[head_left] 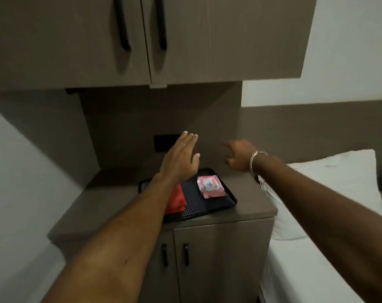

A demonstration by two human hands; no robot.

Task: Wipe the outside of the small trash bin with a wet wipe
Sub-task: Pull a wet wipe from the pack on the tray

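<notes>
A pink pack of wet wipes (210, 186) lies on a black tray (216, 205) on top of a brown cabinet. My left hand (181, 156) is stretched out flat above the tray, fingers apart, holding nothing. My right hand (238, 155), with a silver bracelet on the wrist, hovers to the right of the pack and above the countertop, its fingers loosely spread and empty. A red item (175, 201) on the tray is partly hidden under my left forearm. No trash bin is in sight.
The countertop (246, 193) sits in a niche under wall cupboards (142, 40) with black handles. A dark socket plate (163, 143) is on the back wall. Below are two cabinet doors (207, 259). A bed with white sheets and pillow (330, 184) stands at the right.
</notes>
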